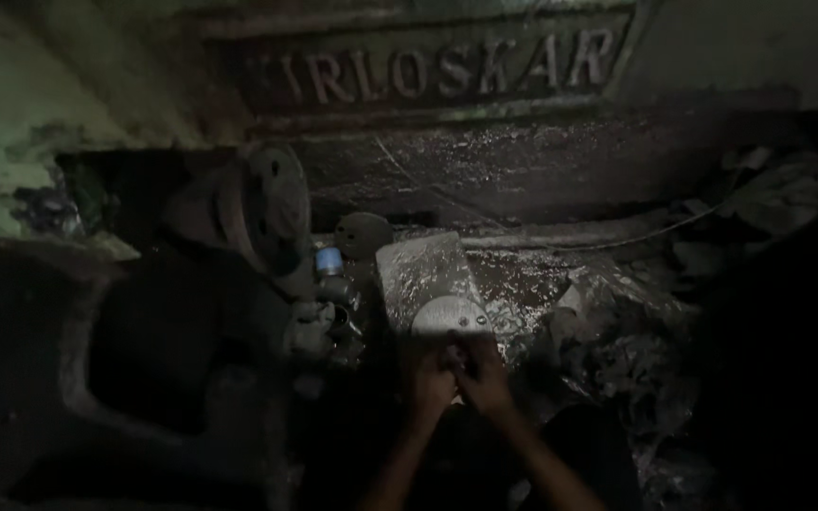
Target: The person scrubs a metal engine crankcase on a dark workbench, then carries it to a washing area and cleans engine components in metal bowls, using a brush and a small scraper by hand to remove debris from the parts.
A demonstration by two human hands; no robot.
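A pale round-ended metal housing lies low in the middle of a dim, grimy engine bay, its rounded near end lit. The left hand and right hand are pressed together against that near end; what they pinch cannot be told. Just left sit a small blue cap and a dark flanged disc. A raised-letter casting closes the far edge; debris crowds the right.
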